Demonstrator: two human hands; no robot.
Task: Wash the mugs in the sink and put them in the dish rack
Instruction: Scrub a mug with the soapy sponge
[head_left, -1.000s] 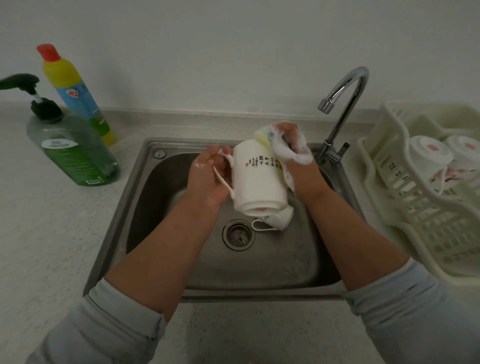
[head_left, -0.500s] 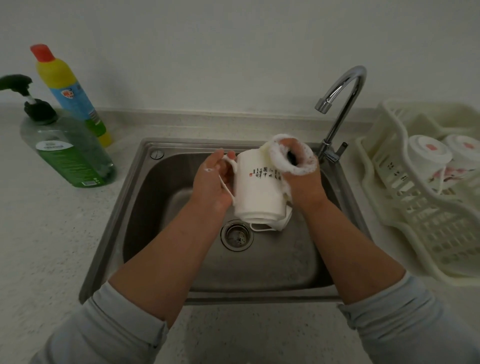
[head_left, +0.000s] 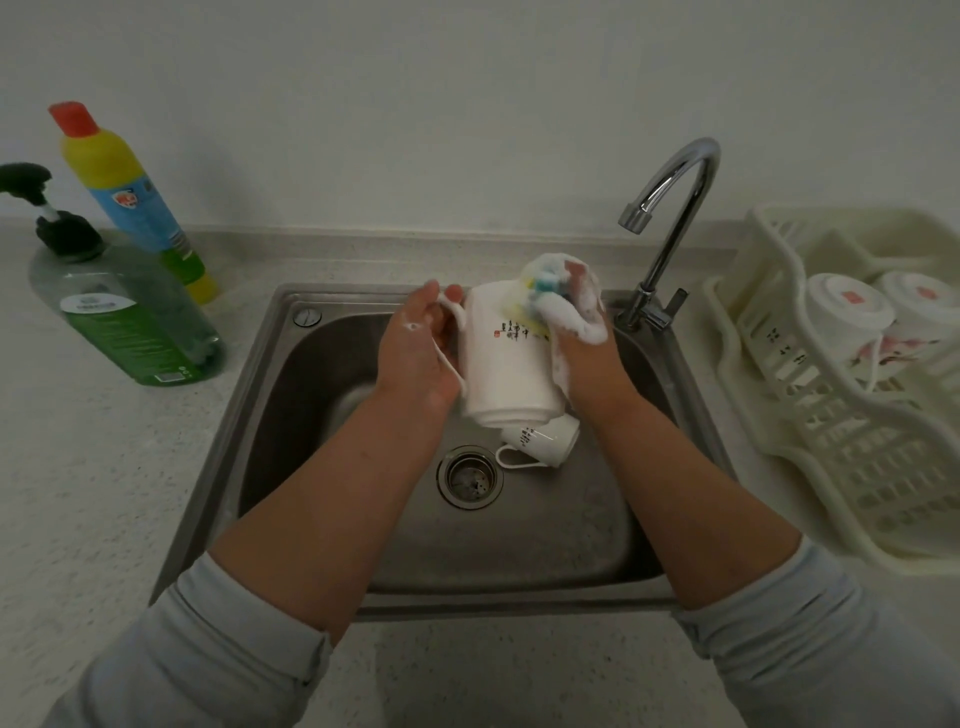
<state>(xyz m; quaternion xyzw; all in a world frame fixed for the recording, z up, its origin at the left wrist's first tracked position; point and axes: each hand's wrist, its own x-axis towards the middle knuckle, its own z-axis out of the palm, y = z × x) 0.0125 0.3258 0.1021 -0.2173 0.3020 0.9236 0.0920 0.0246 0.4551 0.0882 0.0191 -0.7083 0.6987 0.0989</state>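
Left hand grips the white mug by its handle; right hand clutches a soapy sponge against its rim. Mug stands roughly upright, mouth tipped away.

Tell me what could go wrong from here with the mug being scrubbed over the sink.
1. Slip: the left hand grips the mug by its handle, with suds on the skin, so it could slide out.
2. Impact: a second mug lies in the sink right beneath, so a drop might chip both.
3. Knock: the foamy sponge in the right hand works close to the faucet.
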